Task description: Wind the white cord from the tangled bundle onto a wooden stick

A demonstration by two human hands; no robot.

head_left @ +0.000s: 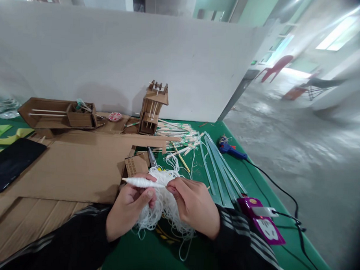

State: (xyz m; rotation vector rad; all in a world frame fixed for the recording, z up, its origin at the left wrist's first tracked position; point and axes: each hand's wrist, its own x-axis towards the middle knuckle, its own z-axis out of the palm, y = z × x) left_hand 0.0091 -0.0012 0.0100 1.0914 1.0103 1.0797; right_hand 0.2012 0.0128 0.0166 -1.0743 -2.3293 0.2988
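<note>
A thin stick wound with white string [141, 182] lies crosswise between my hands, thickest at its middle and tapering to both ends. My left hand [127, 208] is closed around its left part, with the thumb below and the pale tip sticking out past the fingers. At the other end, my right hand [198, 202] pinches the narrow tip between thumb and fingers. Under and between both hands sits a loose, tangled heap of white string [165, 205]. Just beyond it are scissors [152, 157], partly covered, and a yellow pencil-like stick [181, 156].
Cardboard sheets [78, 163] and a black phone-like slab [13, 164] lie left. Cardboard models [154, 106] stand before a white partition [126, 62]. Thin sticks [180, 131], clear glue sticks [220, 164], a blue glue gun [232, 150] and a purple power strip [262, 220] with cables occupy the right.
</note>
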